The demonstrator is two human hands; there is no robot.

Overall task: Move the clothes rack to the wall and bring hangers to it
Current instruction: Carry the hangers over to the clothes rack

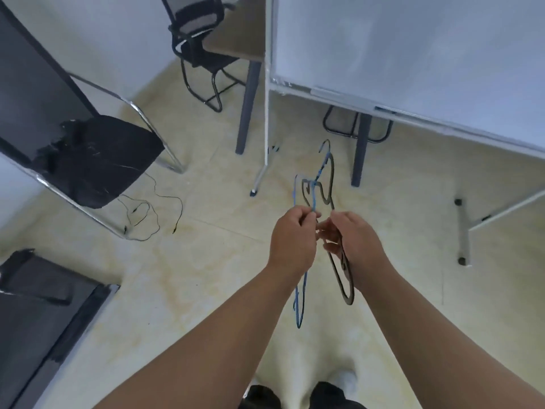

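Note:
I hold two thin hangers in front of me above the floor. My left hand (292, 242) grips the blue hanger (300, 302), which runs from below my wrist up past my fingers. My right hand (351, 240) grips the black hanger (343, 278), whose hook end points away from me toward the whiteboard stand. The two hangers cross and tangle just beyond my fingers. A chrome-framed stand with dark panels (147, 119), possibly the clothes rack, is at the left; I cannot tell for sure.
A whiteboard (413, 54) on a wheeled white stand (267, 113) fills the upper right. A desk leg (247, 107) and a black mesh chair (197, 45) stand behind it. Loose thin cables (153, 214) lie on the beige tile floor at left. A dark panel (44, 314) lies at lower left.

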